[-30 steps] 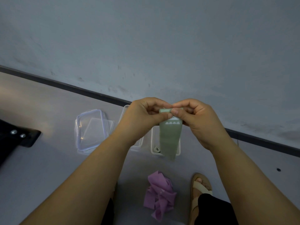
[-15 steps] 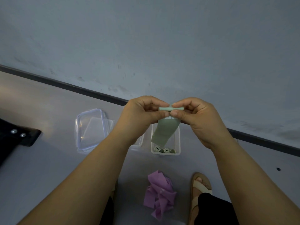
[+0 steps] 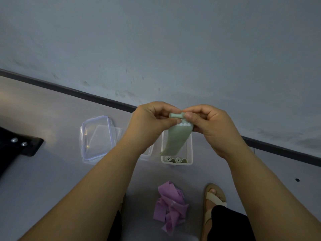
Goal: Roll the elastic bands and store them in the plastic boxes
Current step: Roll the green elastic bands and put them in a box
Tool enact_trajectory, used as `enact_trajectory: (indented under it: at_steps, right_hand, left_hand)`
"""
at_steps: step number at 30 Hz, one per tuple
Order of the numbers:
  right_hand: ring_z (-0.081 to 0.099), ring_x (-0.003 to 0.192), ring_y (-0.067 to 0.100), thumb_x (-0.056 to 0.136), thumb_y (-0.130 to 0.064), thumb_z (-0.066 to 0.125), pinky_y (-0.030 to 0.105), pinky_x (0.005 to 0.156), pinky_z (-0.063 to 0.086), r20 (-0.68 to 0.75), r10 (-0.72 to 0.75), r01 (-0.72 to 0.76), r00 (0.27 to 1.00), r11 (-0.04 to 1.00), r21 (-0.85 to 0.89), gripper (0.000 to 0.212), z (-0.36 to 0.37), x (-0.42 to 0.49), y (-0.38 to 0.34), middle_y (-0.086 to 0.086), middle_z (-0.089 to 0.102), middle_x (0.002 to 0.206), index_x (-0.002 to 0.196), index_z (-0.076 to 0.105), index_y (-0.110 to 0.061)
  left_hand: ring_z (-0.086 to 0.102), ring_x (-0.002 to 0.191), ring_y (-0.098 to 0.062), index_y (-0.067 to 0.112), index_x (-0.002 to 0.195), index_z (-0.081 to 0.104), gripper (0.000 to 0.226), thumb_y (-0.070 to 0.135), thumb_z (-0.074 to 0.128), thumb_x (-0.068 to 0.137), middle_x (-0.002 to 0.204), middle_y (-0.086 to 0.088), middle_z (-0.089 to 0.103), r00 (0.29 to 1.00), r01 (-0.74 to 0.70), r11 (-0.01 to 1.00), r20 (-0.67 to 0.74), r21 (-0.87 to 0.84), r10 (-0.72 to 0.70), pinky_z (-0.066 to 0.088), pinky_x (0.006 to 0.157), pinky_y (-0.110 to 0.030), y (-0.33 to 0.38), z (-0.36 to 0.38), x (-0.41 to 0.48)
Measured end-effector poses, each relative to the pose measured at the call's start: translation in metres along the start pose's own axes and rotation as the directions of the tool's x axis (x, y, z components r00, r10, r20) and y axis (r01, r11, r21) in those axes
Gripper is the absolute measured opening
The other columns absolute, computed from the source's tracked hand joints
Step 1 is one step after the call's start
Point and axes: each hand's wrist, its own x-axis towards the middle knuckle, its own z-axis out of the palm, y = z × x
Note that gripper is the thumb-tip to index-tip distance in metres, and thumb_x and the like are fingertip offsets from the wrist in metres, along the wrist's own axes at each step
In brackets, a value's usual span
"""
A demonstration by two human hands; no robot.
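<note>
Both hands hold a pale green elastic band point(image 3: 176, 139) in the air above the floor. My left hand point(image 3: 151, 122) and my right hand point(image 3: 206, 122) pinch its rolled top end between thumbs and fingers; the loose tail hangs down over a clear plastic box point(image 3: 190, 153). That box has rolled green bands point(image 3: 175, 160) inside, at its near end. A second clear box point(image 3: 147, 153) stands left of it, mostly hidden by my left wrist. A heap of loose purple bands point(image 3: 171, 206) lies on the floor near me.
Clear lids point(image 3: 97, 138) with blue rims lie stacked to the left of the boxes. A black object with two bolts point(image 3: 19, 145) sits at the far left. My sandalled foot point(image 3: 214, 200) rests right of the purple heap. A grey wall with dark skirting point(image 3: 104, 100) runs behind.
The roll at the top of the green band has grown and the hanging tail has become shorter, uncovering the rolled bands in the box. The hands stayed in place.
</note>
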Motion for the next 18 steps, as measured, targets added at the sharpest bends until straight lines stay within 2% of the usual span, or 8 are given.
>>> enact_trajectory:
  at_steps: [5, 8, 11, 13, 18]
  right_hand:
    - [0.067, 0.075, 0.013, 0.063, -0.024, 0.068, 0.029, 0.076, 0.057, -0.001, -0.015, 0.015, 1.000, 0.999, 0.051, 0.018, -0.0011, -0.0008, 0.0005, 0.001, 0.070, 0.076, 0.081, 0.069, -0.023]
    - [0.065, 0.079, 0.018, 0.061, -0.024, 0.070, 0.032, 0.079, 0.057, -0.008, -0.032, 0.033, 0.999, 0.998, 0.050, 0.019, -0.0003, -0.0012, 0.0016, 0.012, 0.065, 0.082, 0.080, 0.069, -0.025]
    - [0.065, 0.075, 0.014, 0.059, -0.023, 0.071, 0.032, 0.078, 0.057, -0.011, -0.039, 0.039, 0.999, 0.997, 0.067, 0.018, -0.0001, -0.0002, 0.0036, 0.004, 0.066, 0.075, 0.077, 0.069, -0.025]
    - [0.067, 0.072, 0.011, 0.059, -0.021, 0.072, 0.030, 0.077, 0.058, -0.005, -0.041, 0.041, 0.999, 0.996, 0.076, 0.019, -0.0004, 0.0001, 0.0040, -0.003, 0.068, 0.070, 0.077, 0.069, -0.024]
    - [0.069, 0.074, 0.009, 0.061, -0.016, 0.071, 0.022, 0.073, 0.056, 0.016, -0.048, 0.047, 0.999, 0.994, 0.094, 0.018, -0.0003, 0.0004, 0.0024, -0.005, 0.072, 0.073, 0.078, 0.067, -0.020]
  left_hand:
    - [0.068, 0.077, -0.016, 0.022, 0.091, 0.066, 0.025, 0.013, 0.078, 0.071, 0.081, -0.007, 0.071, 0.995, 0.096, 0.995, 0.042, -0.034, -0.095, 0.057, 0.078, -0.028, 0.0027, -0.0009, -0.0006]
    - [0.069, 0.079, -0.018, 0.020, 0.086, 0.069, 0.018, 0.017, 0.078, 0.071, 0.078, -0.006, 0.072, 0.993, 0.118, 0.993, 0.028, -0.022, -0.117, 0.057, 0.082, -0.035, 0.0041, -0.0026, -0.0002]
    - [0.067, 0.070, -0.008, 0.023, 0.078, 0.069, 0.014, 0.014, 0.077, 0.071, 0.064, 0.009, 0.069, 0.994, 0.105, 0.994, 0.021, 0.003, -0.105, 0.058, 0.079, -0.032, 0.0029, -0.0035, 0.0002]
    - [0.066, 0.070, -0.007, 0.023, 0.078, 0.070, 0.016, 0.011, 0.077, 0.071, 0.064, 0.010, 0.068, 0.996, 0.091, 0.996, 0.019, -0.001, -0.091, 0.057, 0.076, -0.028, 0.0017, -0.0040, 0.0006]
    - [0.067, 0.071, -0.006, 0.020, 0.077, 0.070, 0.019, 0.002, 0.075, 0.071, 0.068, 0.009, 0.070, 0.998, 0.055, 0.997, 0.000, -0.049, -0.055, 0.054, 0.071, -0.018, 0.0014, -0.0042, 0.0009]
